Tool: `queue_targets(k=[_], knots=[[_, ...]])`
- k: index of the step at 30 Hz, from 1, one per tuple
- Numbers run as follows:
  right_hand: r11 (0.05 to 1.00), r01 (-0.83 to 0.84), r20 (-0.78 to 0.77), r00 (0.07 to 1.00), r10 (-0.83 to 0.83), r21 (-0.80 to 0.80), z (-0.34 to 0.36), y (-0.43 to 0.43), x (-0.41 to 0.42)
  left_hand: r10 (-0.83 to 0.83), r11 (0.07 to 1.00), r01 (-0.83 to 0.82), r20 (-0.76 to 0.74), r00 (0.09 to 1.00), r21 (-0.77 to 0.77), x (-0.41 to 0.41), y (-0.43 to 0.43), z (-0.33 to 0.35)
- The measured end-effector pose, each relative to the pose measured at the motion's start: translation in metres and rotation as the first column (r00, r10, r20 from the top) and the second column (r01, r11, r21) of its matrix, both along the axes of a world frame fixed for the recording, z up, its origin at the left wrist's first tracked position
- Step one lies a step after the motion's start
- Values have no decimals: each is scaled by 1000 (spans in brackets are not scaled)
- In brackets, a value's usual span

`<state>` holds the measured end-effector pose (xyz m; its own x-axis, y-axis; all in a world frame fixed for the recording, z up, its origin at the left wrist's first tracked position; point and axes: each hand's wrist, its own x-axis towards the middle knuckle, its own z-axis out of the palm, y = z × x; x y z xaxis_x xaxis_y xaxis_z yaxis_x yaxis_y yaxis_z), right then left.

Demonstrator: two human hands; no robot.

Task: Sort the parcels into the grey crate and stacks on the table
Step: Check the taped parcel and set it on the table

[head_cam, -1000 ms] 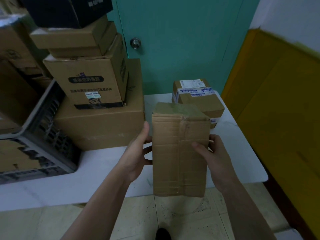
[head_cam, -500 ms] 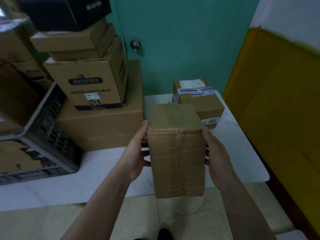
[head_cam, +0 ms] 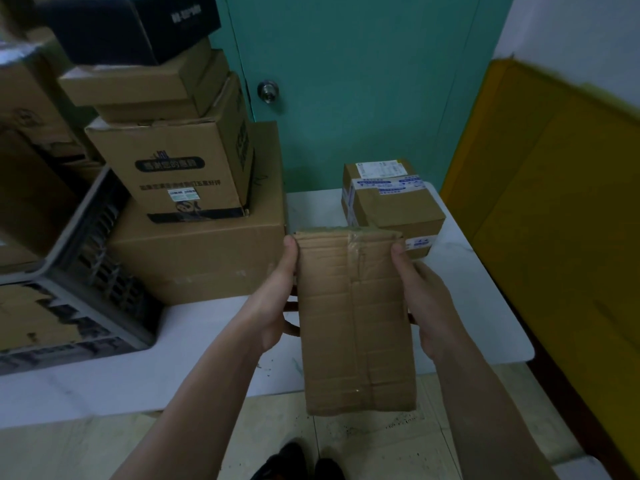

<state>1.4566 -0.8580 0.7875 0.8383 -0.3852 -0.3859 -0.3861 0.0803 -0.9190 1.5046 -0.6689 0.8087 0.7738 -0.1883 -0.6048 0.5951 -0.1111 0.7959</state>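
Observation:
A worn, taped cardboard parcel (head_cam: 355,320) is held in the air over the front edge of the white table (head_cam: 214,344), its broad face toward me. My left hand (head_cam: 277,299) grips its left side, thumb along the edge and fingers curled behind. My right hand (head_cam: 426,299) grips the right side the same way. The grey crate (head_cam: 93,258) stands at the left with cardboard parcels inside. A stack of several boxes (head_cam: 194,199) rises beside the crate, topped by a black box (head_cam: 135,26). Two labelled parcels (head_cam: 391,202) are stacked at the table's back right.
A teal door (head_cam: 346,81) with a round knob stands behind the table. A yellow panel (head_cam: 561,220) lines the right side next to the table edge. Tiled floor and my dark shoes (head_cam: 298,462) show below.
The parcel has tipped so its top face is nearly hidden and its broad face shows. My right hand shifted from the front face to the right side.

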Motion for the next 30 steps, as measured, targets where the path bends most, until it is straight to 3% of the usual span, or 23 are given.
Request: queue_targets(k=[7, 15, 20, 23, 30], knots=[[994, 38, -84, 996, -29, 104, 3, 8, 0, 2, 999, -4, -56, 998, -37, 5, 12, -6], [994, 73, -113, 992, -63, 87, 3, 15, 10, -46, 997, 44, -38, 998, -60, 16, 22, -3], [989, -21, 10, 1000, 20, 143, -5, 20, 6, -61, 985, 62, 12, 998, -158, 21, 30, -21], [995, 34, 11, 999, -35, 92, -7, 22, 10, -133, 971, 135, 21, 991, -198, 26, 33, -19], [980, 183, -11, 983, -183, 77, -10, 23, 21, -85, 981, 88, 25, 996, -171, 42, 32, -20]])
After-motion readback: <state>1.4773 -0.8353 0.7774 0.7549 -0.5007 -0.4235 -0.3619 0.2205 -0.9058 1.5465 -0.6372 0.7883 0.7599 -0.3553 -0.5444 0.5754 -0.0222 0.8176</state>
